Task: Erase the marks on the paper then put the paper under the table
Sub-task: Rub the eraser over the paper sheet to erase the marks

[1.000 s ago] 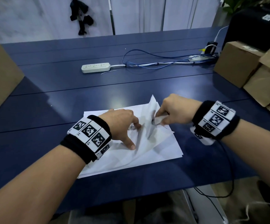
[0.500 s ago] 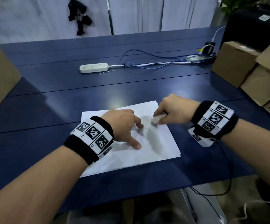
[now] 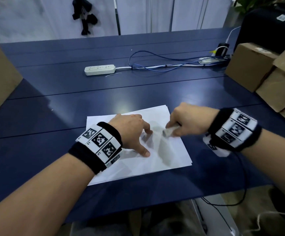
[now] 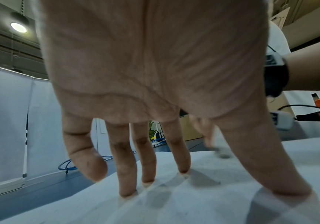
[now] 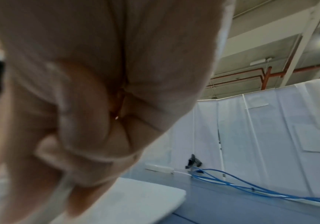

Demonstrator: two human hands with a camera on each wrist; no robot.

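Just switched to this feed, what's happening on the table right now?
A person is erasing on a sheet of white paper lying flat on the blue table. The left hand presses spread fingertips on the sheet to pin it, while the right hand pinches a small white eraser against the paper near its middle. The paper is not yet under the table.

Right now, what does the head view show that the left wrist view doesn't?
Head only: the whole paper outline on the blue table, the power strip, cardboard boxes, and the back of the left hand.

Left wrist only: the palm and spread fingertips pressing the sheet, and a ceiling light.

Both: the right hand gripping the eraser on the paper, blurred.
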